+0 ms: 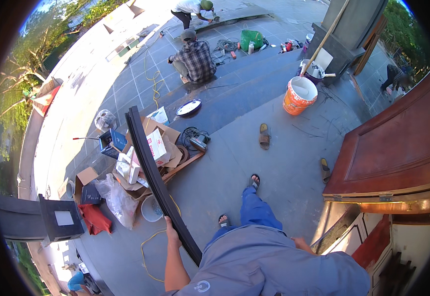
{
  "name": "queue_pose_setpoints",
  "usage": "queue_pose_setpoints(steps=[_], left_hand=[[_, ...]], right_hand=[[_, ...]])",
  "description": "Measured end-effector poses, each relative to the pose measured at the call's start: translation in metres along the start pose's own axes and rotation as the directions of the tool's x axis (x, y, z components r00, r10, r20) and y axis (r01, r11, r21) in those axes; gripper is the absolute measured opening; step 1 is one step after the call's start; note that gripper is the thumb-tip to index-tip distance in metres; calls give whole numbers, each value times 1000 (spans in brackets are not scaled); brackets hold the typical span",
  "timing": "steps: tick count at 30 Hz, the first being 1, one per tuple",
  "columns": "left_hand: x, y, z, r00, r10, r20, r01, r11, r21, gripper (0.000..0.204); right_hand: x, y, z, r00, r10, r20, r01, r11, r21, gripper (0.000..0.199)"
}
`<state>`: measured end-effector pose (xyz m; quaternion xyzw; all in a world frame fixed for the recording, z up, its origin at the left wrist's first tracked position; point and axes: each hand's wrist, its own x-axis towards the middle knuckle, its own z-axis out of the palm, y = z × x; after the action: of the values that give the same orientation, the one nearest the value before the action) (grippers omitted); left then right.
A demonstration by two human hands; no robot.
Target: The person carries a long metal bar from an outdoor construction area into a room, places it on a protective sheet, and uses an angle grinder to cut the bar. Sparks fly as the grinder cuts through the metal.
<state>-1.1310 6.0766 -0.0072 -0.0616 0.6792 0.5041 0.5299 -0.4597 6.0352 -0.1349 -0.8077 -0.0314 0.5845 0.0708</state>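
Note:
My left hand is closed around the lower part of a long dark bar with a grooved profile. The bar slants up and away to the left, passing over a heap of boxes, and its near end comes close to my shirt. My right hand hangs beside my right hip, apart from the bar. Its fingers are too small and partly hidden to make out. Below the bar, by my left hand, a white bucket stands on the floor.
Cardboard boxes, a plastic bag and a coiled cable lie on the left. An orange bucket and loose sandals are ahead. A wooden door stands right. A person in plaid squats beyond the steps; another bends farther off.

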Motion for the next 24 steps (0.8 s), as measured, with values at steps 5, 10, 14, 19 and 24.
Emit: queue_pose_setpoints(steps=[5,10,14,19,24], left_hand=[[96,73,109,1000,0,-3,1,998,59,88],[142,153,256,999,50,8,-51,988,147,85],[195,209,364,997,-7,82,-8,984,175,78],[293,263,483,989,0,151,-32,978,208,75],[398,324,603,995,40,87,-60,965,254,77]], right_hand=[[31,-151,32,998,62,-7,-61,996,60,31],[53,-476,83,995,-90,-41,93,993,74,38],[-26,-756,130,865,-502,-8,501,864,-41,38],[-48,-988,191,681,-725,103,726,687,30,33],[4,-1099,205,778,-623,78,627,764,-149,33]])
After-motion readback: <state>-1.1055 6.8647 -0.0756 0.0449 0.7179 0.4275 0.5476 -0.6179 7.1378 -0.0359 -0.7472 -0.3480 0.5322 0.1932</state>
